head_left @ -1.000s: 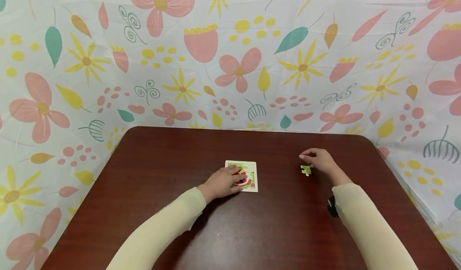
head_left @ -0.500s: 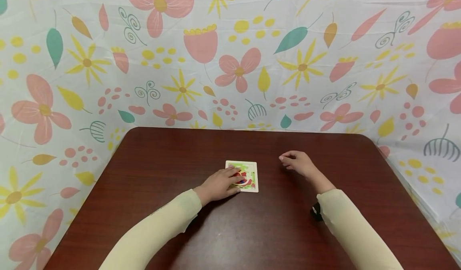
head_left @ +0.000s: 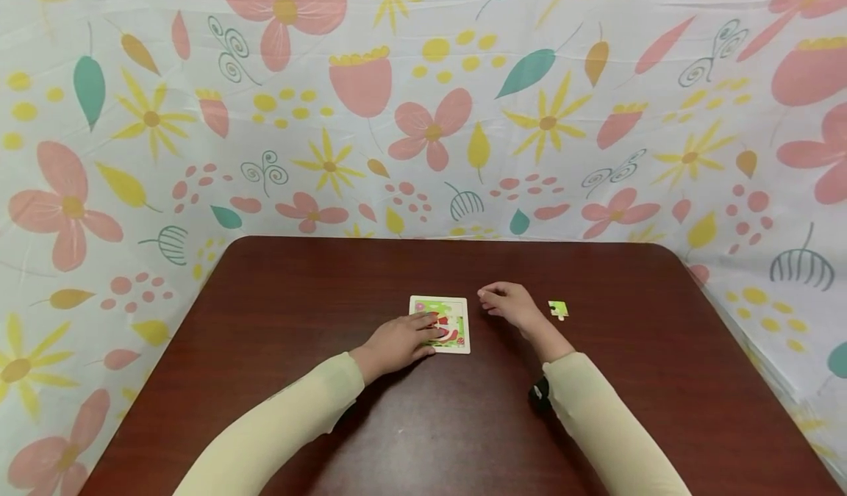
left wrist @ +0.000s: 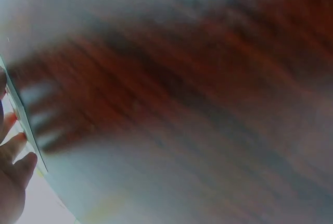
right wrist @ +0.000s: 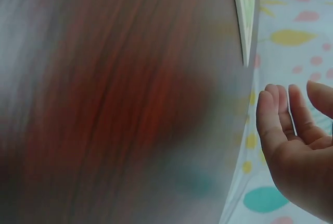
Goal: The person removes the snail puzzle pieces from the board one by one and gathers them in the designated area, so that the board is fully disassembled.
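A small square jigsaw puzzle board (head_left: 467, 328) with a white rim and a red, green and white picture lies on the table. My left hand (head_left: 397, 343) rests on its left part with spread fingers, hiding some of the picture. A pale patch shows in the board's upper right corner. My right hand (head_left: 516, 308) hovers just right of the board, between it and a loose green jigsaw piece (head_left: 559, 309). In the right wrist view the fingers of the right hand (right wrist: 299, 146) are loosely bent, with nothing seen between them.
The dark red-brown wooden table (head_left: 317, 283) has rounded far corners. A white cloth with printed flowers (head_left: 423, 99) hangs behind it and along both sides. A black band (head_left: 540, 394) shows at the right wrist.
My right hand has moved left, from over the loose jigsaw piece to beside the board. The piece stays on the table, in sight again. My left hand keeps its place on the board.
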A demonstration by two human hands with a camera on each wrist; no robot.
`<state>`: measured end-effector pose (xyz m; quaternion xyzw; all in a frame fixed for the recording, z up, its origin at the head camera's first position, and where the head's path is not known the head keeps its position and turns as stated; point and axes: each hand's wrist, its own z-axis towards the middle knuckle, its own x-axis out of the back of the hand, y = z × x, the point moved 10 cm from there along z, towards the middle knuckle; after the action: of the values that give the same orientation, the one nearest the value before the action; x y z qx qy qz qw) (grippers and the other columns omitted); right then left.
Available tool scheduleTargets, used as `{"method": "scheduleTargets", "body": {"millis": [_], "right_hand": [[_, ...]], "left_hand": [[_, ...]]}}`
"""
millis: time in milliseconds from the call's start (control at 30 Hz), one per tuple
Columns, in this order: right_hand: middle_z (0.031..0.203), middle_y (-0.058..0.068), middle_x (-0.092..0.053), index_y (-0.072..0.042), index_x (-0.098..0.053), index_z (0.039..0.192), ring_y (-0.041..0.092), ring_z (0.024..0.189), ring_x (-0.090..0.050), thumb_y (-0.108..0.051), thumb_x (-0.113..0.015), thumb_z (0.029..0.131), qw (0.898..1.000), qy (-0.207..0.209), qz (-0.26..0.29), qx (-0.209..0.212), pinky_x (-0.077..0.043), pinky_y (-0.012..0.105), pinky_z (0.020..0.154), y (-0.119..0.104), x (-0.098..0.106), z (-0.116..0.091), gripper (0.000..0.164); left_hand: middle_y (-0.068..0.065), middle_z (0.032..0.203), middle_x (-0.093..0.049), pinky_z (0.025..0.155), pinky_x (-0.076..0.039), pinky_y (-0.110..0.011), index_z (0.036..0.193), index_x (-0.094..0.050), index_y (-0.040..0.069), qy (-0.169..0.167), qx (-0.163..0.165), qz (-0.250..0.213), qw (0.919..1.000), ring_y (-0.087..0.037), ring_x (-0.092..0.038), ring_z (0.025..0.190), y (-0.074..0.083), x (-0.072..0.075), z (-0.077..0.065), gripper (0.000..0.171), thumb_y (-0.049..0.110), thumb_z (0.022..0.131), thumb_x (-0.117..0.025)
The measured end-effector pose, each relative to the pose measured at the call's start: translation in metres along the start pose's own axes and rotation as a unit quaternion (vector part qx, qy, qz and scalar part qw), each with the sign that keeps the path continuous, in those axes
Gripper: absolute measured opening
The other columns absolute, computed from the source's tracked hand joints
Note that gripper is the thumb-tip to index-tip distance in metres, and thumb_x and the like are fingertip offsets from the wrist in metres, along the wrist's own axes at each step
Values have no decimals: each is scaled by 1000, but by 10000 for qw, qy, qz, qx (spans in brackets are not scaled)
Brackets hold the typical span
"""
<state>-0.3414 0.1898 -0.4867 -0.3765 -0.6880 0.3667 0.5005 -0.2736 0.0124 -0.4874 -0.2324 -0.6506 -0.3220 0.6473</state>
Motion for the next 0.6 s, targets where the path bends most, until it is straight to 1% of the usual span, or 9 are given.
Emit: {"method": "scheduleTargets", "body": {"millis": [100,200,400,500,600], "right_hand": [[132,29,-64,9,-64,130,36,113,-69,-16,-56,106,10000,-10,-51,3,-60,41,97,-5,-12,0,36],[127,28,-67,8,-65,129,35,112,-69,-15,-56,106,9999,-18,-120,-5,-60,41,97,-8,-23,2,34],[126,27,-68,7,-67,128,33,113,-71,-15,-56,105,9999,-34,-129,-87,-61,39,95,-12,-38,7,34],[122,26,-71,7,-68,126,29,105,-72,-15,-57,104,9997,-17,-215,-95,-62,35,90,-15,-42,8,33],[112,22,-73,5,-70,125,21,93,-69,-15,-57,104,9992,-5,-385,-95,-59,31,82,-17,-45,11,31]], "left_hand": [[-5,152,-59,112,-51,-40,142,-63,24,3,24,-50,10000,-24,-55,142,0,-1,1,43,38,102,-61],[-5,151,-60,111,-52,-40,142,-64,23,4,19,-73,10000,-25,-56,141,-1,-2,0,43,38,102,-61],[-7,149,-61,112,-51,-40,141,-65,21,-40,-74,22,10000,-27,-56,141,2,3,-1,41,35,102,-61],[-8,149,-61,113,-51,-40,142,-64,22,-143,-80,17,9999,-27,-55,142,4,5,0,42,35,103,-61],[-7,150,-60,113,-51,-40,143,-63,23,-217,-71,63,9997,-27,-55,142,4,4,2,42,36,103,-60]]}}
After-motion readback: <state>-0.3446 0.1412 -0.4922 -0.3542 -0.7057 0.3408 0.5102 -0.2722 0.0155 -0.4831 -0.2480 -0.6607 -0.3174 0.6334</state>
